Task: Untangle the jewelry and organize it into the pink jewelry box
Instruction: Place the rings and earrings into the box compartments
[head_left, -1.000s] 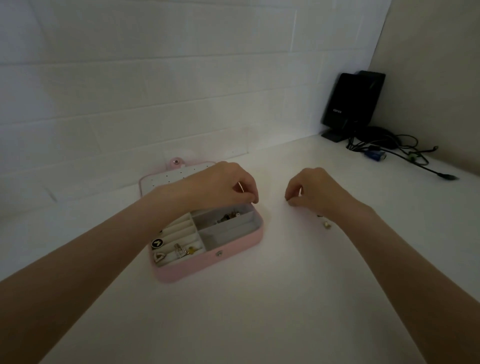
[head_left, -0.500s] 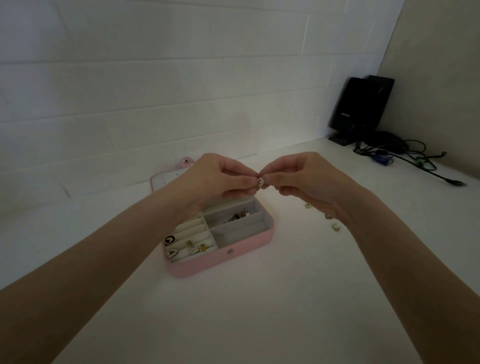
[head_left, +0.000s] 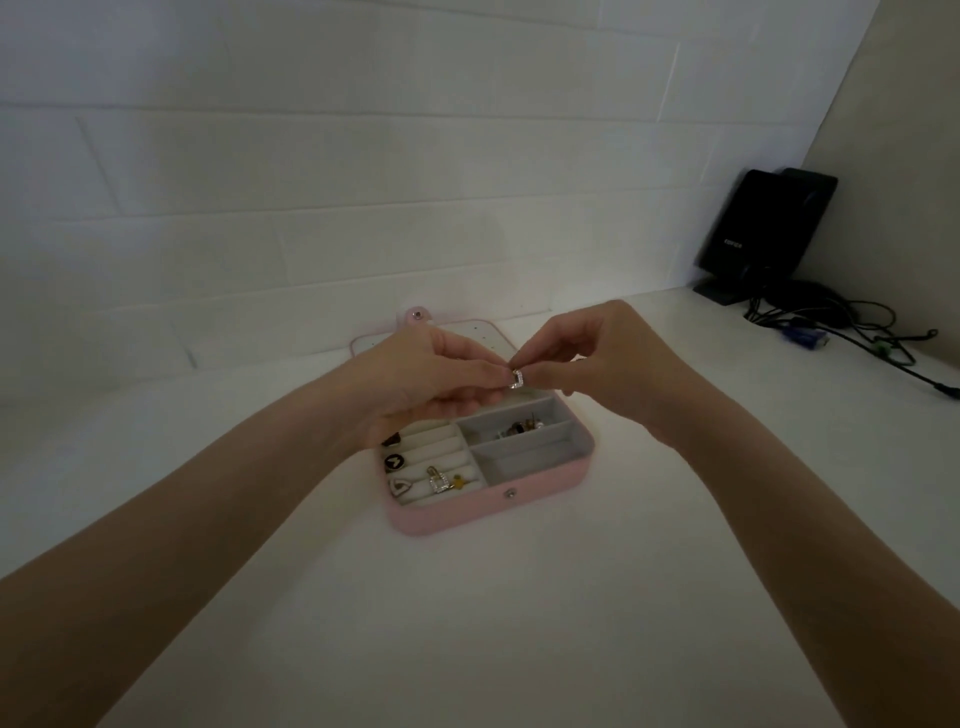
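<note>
1. starting at the left, the left hand (head_left: 431, 379) hovers over the far part of the pink jewelry box (head_left: 483, 512), its fingers curled and its thumb and forefinger pinching one side of a small sparkly earring (head_left: 515, 378).
2. below that hand, the box's ring rolls (head_left: 441, 457) hold several pieces: a dark round one, a white heart-like one, and a stone-set rectangular hoop (head_left: 438, 480) that looks like a match for the held piece.
3. the earring sits in the air above the box's back edge, between both hands, touching the fingertips of each.
4. it reads as very light, rigid and tiny, with a smooth metal body that i judge slippery; any thin post or hinge is likely to bend, so the sides of the frame seem the safest place to hold, with gentle pressure only.
5. the grey compartments (head_left: 524, 452) to the right hold a small cluster of mixed pieces in the farther one; the nearer one looks bare.
6. the right hand (head_left: 597, 358) pinches the other side of the earring with thumb and forefinger, its other fingers loosely curled.
7. far right, a black speaker (head_left: 758, 234) and cables (head_left: 852, 332) lie well apart from the work.
</note>
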